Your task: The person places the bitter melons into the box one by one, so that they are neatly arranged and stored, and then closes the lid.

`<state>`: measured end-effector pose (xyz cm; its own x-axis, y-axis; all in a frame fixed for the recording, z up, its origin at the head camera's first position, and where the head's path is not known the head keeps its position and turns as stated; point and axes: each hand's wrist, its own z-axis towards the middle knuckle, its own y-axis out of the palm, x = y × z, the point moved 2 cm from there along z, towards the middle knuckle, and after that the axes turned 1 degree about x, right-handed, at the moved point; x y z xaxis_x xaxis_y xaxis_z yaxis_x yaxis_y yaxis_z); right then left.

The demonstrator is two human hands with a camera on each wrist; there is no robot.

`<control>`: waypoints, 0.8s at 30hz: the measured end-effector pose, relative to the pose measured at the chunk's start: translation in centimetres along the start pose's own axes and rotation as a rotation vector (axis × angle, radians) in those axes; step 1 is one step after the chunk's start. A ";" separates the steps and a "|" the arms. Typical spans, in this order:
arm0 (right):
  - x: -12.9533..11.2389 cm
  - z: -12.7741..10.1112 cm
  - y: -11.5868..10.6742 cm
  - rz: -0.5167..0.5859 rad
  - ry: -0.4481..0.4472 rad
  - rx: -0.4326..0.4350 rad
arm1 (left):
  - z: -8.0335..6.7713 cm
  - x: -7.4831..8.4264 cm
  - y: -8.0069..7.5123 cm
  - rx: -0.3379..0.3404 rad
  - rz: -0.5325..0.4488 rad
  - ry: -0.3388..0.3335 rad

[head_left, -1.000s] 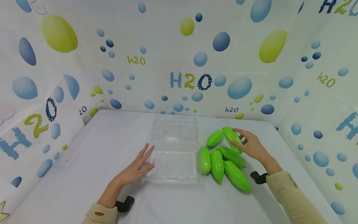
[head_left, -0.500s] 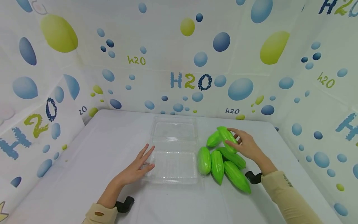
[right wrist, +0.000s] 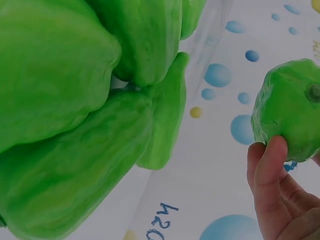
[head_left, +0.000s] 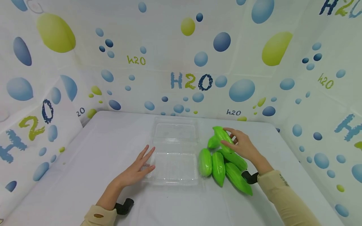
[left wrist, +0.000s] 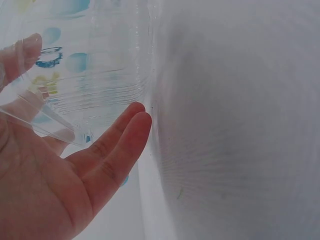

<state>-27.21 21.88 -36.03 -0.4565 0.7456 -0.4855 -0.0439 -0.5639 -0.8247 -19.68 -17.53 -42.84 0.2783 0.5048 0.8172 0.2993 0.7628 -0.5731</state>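
The right hand (head_left: 242,147) grips 1 green gourd (head_left: 222,135), long axis tilted toward upper left; clear box (head_left: 175,163) lies left, beside the flat left hand (head_left: 138,169).

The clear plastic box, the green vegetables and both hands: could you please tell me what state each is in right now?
Clear plastic box: open, empty, lid folded back flat.
Held green vegetable: lifted above the pile.
Other green vegetables: five, lying beside the box.
Left hand: flat, fingers straight against the box's edge.
Right hand: grips the held vegetable.

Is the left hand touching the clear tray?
Touching. The head view shows the left hand with straight fingers against the clear tray at its left edge; the left wrist view shows the plastic rim lying across the fingers.
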 end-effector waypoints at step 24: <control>-2.7 1.4 2.2 0.071 -0.015 -0.029 | 0.3 -0.5 0.1 0.011 0.012 0.013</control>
<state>-27.35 18.11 -36.11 -0.4708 0.6989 -0.5385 0.0142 -0.6043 -0.7967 -20.03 -17.64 -43.27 0.2933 0.5088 0.8094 0.2857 0.7613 -0.5821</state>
